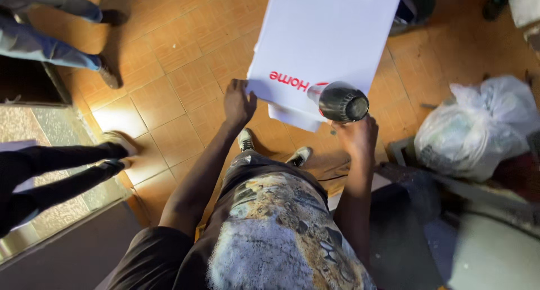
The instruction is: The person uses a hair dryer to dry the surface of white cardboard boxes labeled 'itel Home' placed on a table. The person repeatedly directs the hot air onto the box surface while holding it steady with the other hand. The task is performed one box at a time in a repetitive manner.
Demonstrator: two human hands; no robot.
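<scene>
While left hand (238,103) steadies sheets (323,40), right hand (355,137) seemingly grips dryer (342,101).

We look straight down at our own body and a floor of orange-brown tiles (185,82). Our left hand (238,103) grips the near left corner of a large white sheet (326,37) with red print, which fills the upper middle of the frame. Our right hand (356,136), at the sheet's near right edge, holds a dark hair dryer (342,102) whose round rear end faces us. Below the sheet, in the centre, our two pale shoes (245,139) show. At right sits a tied white plastic bag (478,127). Other people's legs enter from the left: jeans (39,40) in the upper left, black trousers (50,169) at mid left.
</scene>
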